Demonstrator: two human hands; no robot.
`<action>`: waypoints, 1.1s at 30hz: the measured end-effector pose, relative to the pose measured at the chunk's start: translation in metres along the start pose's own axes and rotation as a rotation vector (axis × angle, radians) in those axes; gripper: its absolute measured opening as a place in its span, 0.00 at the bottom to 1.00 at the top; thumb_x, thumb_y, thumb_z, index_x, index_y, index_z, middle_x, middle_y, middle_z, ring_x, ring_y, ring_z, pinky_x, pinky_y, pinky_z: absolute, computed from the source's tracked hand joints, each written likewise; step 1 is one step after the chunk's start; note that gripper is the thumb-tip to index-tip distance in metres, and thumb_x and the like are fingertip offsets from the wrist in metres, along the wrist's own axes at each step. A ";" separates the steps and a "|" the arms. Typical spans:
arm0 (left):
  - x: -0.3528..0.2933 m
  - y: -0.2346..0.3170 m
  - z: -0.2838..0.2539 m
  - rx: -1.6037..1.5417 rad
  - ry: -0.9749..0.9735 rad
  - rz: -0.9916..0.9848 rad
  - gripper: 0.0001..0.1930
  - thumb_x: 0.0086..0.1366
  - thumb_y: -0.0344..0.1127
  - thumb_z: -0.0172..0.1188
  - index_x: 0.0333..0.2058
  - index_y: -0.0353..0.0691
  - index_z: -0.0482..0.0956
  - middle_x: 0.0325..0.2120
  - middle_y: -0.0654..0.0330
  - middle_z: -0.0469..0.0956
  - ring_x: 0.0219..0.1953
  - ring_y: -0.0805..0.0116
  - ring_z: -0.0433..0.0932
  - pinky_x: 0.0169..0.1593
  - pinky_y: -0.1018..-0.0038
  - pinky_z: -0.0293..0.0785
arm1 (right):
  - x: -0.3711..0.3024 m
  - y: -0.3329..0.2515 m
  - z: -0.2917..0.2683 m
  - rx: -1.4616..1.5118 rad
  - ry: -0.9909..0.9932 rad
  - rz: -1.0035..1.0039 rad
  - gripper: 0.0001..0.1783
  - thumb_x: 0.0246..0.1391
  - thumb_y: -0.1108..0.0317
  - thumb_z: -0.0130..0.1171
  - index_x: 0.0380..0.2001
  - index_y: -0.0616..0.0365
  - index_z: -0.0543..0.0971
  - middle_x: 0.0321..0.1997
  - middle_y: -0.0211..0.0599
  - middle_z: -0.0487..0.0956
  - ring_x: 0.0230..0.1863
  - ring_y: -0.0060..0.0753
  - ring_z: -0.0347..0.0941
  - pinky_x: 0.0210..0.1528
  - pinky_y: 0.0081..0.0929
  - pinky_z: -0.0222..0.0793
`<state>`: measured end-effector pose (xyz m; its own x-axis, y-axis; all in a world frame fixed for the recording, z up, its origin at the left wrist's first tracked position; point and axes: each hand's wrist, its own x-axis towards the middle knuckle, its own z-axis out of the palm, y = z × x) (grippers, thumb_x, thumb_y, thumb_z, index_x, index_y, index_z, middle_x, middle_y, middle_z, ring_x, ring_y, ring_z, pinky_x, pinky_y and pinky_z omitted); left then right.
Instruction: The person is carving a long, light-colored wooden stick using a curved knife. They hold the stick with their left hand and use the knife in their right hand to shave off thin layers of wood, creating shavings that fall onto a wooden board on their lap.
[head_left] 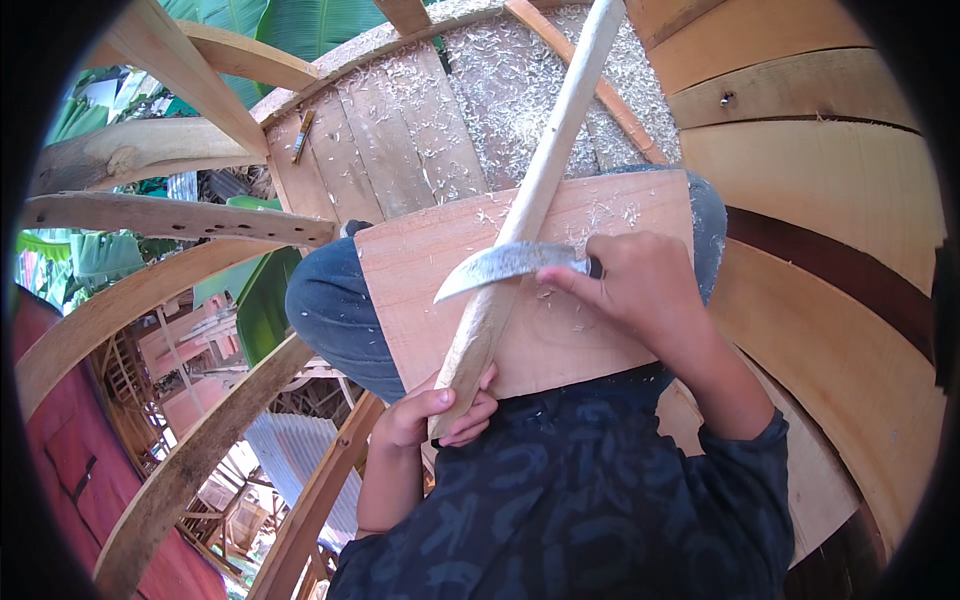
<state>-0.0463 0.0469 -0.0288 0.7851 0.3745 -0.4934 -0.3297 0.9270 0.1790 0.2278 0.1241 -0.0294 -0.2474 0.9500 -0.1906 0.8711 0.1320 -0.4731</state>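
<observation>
A long pale wooden stick (535,190) slants from near my belly up to the far right, crossing a flat wooden board (420,270) that lies on my lap. My left hand (440,412) is wrapped round the stick's near end. In my right hand (640,285) is a knife (500,265) with a broad, curved blade, its handle mostly hidden by my fingers. The blade lies across the stick, pointing left, and my right thumb presses along its base. A few wood shavings (615,212) are on the board's far part.
Ahead is a plank floor (390,150) strewn with shavings. On it lie an orange-brown wooden strip (620,120) and a small slim yellowish object (303,135). A plank wall (810,180) rises at my right. Wooden rails (180,215) stand at left, with a drop and a corrugated sheet (305,455) below.
</observation>
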 end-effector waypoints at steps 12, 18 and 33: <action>-0.003 -0.003 0.000 -0.020 0.009 -0.019 0.26 0.58 0.55 0.59 0.43 0.41 0.62 0.16 0.68 0.61 0.13 0.81 0.61 0.16 0.83 0.56 | 0.037 0.030 -0.024 0.050 0.113 0.463 0.43 0.56 0.30 0.48 0.18 0.67 0.79 0.15 0.53 0.74 0.21 0.52 0.75 0.27 0.44 0.71; 0.000 -0.001 -0.004 -0.013 -0.037 -0.023 0.28 0.60 0.58 0.59 0.43 0.41 0.62 0.16 0.69 0.61 0.13 0.81 0.61 0.16 0.84 0.56 | 0.024 0.013 -0.026 -0.085 -0.001 0.257 0.44 0.54 0.28 0.47 0.16 0.67 0.78 0.15 0.51 0.75 0.21 0.52 0.75 0.28 0.42 0.71; 0.002 -0.005 -0.011 -0.178 -0.120 -0.018 0.28 0.64 0.60 0.54 0.44 0.40 0.61 0.16 0.67 0.62 0.13 0.80 0.60 0.16 0.84 0.56 | 0.002 -0.002 -0.012 -0.083 -0.042 0.223 0.42 0.53 0.29 0.49 0.16 0.64 0.79 0.16 0.54 0.75 0.22 0.53 0.77 0.26 0.42 0.71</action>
<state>-0.0491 0.0431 -0.0395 0.8448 0.3682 -0.3884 -0.3946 0.9187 0.0125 0.2307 0.1290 -0.0181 -0.0611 0.9459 -0.3185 0.9374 -0.0552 -0.3438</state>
